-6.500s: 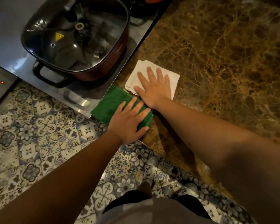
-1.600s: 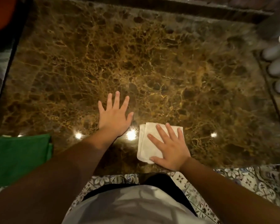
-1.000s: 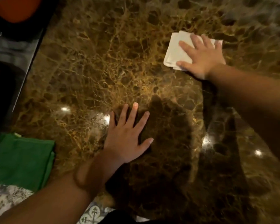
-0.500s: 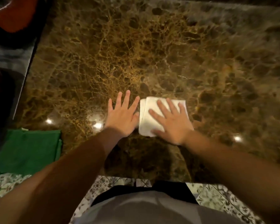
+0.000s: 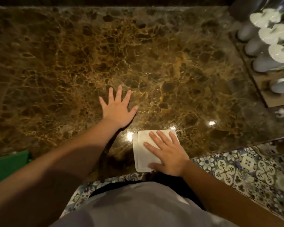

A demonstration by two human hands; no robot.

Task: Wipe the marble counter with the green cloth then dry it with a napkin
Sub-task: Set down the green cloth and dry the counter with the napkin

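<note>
- Centrally, left hand [image 5: 117, 110] spread flat, empty, on marble counter [image 5: 170, 63].
- Right hand [image 5: 167, 155] flat, pressing napkin [image 5: 142, 154].
- Green cloth [image 5: 7, 167] far left; white cups [image 5: 261, 63] far right.

Brown marble, white napkin, green cloth

The marble counter [image 5: 154, 63] is dark brown with golden veining; the napkin [image 5: 143, 151] plain white; the cloth [image 5: 5, 167] at lower left solid green; floor tiles [image 5: 236, 169] at lower right blue-and-white floral.

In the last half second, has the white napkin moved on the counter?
Yes. The napkin, under the right hand, has slid toward the counter's near edge; it lay beside the left hand, now nearer the person.
</note>
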